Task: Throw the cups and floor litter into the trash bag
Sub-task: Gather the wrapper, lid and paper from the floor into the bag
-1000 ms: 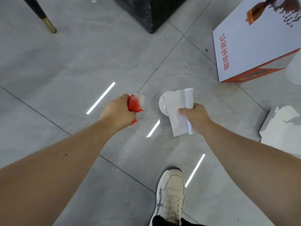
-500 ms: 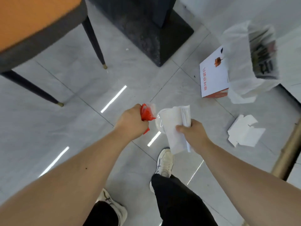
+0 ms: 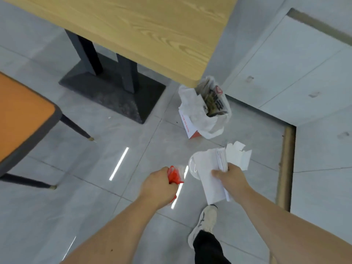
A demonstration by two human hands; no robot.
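Left hand (image 3: 159, 184): grip pressed together into a fist around a crumpled red wrapper (image 3: 174, 175), with a scrap of clear or white film protruding beside the red material. The hand is held above the floor (image 3: 57, 206), not touching it.

Right hand (image 3: 231, 177): grip pinching a bundle of white paper (image 3: 211, 185), thumb on the near face and fingers behind. A folded stack of sheets (image 3: 222, 159) sits at the far edge of the bundle. A white cup (image 3: 194, 164) lies behind the paper in the same hand; only part of its rim and wall shows, so the exact contact between fingers and cup cannot be told.

Trash bag (image 3: 207, 111): white, open at the top, standing on the floor just beyond the near right corner of the wooden surface (image 3: 152, 35). It holds printed paper material. It is ahead of both hands and apart from them. A white box with red lettering (image 3: 187, 123) leans against the bag on its left side, touching it.

Floor litter: a flattened white carton (image 3: 240, 157) lies on the floor between the bag and the right hand, partly covered in view by the held paper.

Other items: an orange chair (image 3: 21, 111) with dark legs stands at the left edge of the view. The dark pedestal base (image 3: 114, 92) of the surface rests on the floor left of the bag. One white shoe (image 3: 204, 221) is planted on the floor below the right hand.
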